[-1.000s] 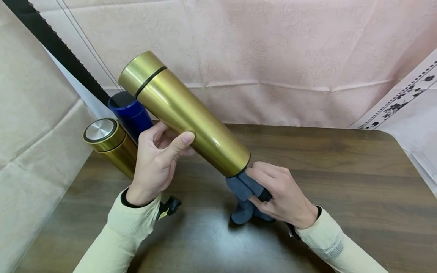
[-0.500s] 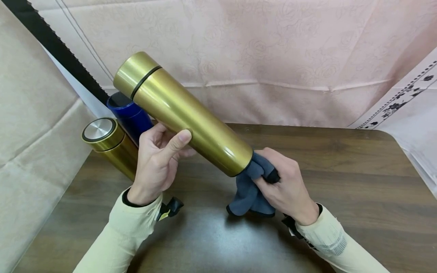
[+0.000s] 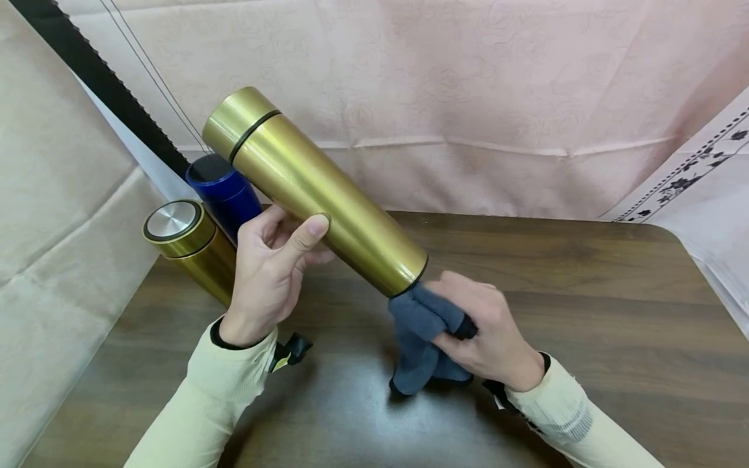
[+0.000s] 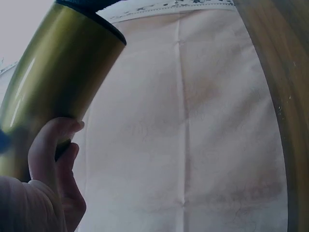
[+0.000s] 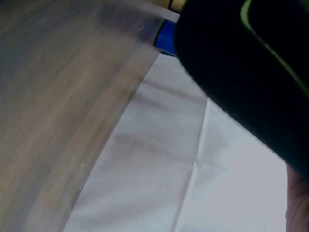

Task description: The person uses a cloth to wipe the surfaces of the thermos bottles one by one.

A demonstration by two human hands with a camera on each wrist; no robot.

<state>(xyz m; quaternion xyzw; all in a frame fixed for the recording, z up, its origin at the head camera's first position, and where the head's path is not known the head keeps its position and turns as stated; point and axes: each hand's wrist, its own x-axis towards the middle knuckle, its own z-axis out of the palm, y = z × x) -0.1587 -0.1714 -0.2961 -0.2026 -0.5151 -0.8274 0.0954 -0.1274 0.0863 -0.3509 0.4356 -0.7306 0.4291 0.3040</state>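
Note:
A long gold thermos (image 3: pixel 328 201) is held tilted above the table, its lidded end up to the left and its base down to the right. My left hand (image 3: pixel 269 273) grips it near the middle, thumb along the near side and fingers beneath. In the left wrist view the thumb and fingers curl at the side of the gold body (image 4: pixel 58 72). My right hand (image 3: pixel 482 325) holds a bunched blue-grey cloth (image 3: pixel 418 331) with black edging against the thermos base. The cloth (image 5: pixel 231 72) looks dark in the right wrist view and covers most of that hand.
A second gold thermos (image 3: pixel 205 260) with a silver lid top stands at left, partly behind the left hand. Beside it is a blue thermos (image 3: pixel 228 195). They stand on a brown wooden table (image 3: pixel 585 292), with pale patterned fabric (image 3: pixel 497 97) hanging behind.
My right hand and the cloth moved up and right around the base, then back down and left. The thermos base swung slightly right and returned. Both grips stay the same.

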